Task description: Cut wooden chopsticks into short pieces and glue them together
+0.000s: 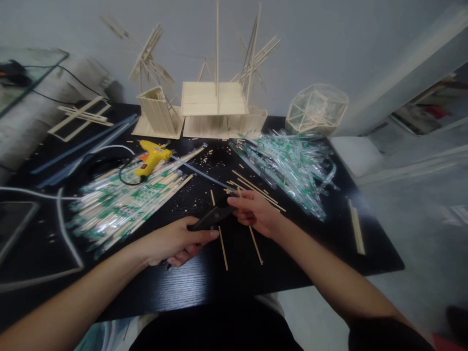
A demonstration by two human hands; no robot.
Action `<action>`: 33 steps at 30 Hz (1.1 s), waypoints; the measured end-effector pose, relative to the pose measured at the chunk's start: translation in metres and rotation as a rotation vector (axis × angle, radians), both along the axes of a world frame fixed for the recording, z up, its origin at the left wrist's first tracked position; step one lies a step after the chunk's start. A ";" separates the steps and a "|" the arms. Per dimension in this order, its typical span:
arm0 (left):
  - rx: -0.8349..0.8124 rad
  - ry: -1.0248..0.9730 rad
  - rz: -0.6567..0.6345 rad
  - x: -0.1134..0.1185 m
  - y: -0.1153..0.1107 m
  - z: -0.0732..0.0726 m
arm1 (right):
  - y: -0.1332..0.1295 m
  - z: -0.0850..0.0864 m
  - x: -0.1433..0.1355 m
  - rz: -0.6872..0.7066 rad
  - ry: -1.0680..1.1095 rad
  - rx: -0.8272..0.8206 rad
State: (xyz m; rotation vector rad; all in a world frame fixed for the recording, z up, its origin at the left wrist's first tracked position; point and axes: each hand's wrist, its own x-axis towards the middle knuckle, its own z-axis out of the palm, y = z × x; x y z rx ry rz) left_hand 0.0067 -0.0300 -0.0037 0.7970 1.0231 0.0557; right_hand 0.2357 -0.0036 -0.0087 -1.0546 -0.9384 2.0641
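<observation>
Left hand [185, 241]: fingers curled round black tool [213, 218] | right hand [258, 212]: fingers pinching stick [256, 245] | glue gun [151, 158] atop wrapped sticks [126, 209]

One glue gun [155, 149], one black tool [215, 214], two heaps
On the surface [329, 236]: one heap of wrapped sticks [131, 209] leftward, one of clear wrappers [288, 161] rightward; one faceted frame [316, 107] by the far right corner; toward the near edge, one held stick [256, 246] and one lying stick [223, 248]; mid-surface loose sticks [259, 190], too bunched to count.
</observation>
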 end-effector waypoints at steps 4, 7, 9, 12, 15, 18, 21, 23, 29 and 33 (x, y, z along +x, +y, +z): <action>-0.004 -0.064 -0.057 -0.003 0.001 0.002 | 0.006 0.000 0.007 0.083 -0.096 0.045; 0.007 -0.154 -0.100 -0.006 0.002 0.002 | 0.009 -0.001 0.013 0.126 -0.147 0.095; 0.029 -0.225 -0.119 -0.007 0.002 0.001 | 0.010 -0.002 0.015 0.141 -0.164 0.125; 0.035 -0.296 -0.130 -0.009 0.001 -0.001 | 0.009 -0.003 0.017 0.140 -0.170 0.141; 0.003 -0.319 -0.097 -0.010 0.000 -0.004 | 0.008 -0.002 0.016 0.105 -0.164 0.144; -0.018 -0.328 -0.002 -0.011 0.000 -0.006 | 0.008 0.001 0.015 0.021 -0.122 0.118; -0.084 -0.381 0.129 -0.011 0.002 -0.006 | 0.011 0.004 0.016 -0.066 -0.005 0.064; -0.113 -0.419 0.213 -0.013 0.005 -0.005 | 0.013 0.005 0.017 -0.104 0.076 0.003; 0.034 -0.458 0.302 -0.018 0.013 -0.007 | 0.008 0.003 0.011 -0.088 0.068 -0.047; 0.173 -0.300 0.312 -0.015 0.010 -0.007 | 0.003 0.000 0.005 -0.039 0.036 -0.012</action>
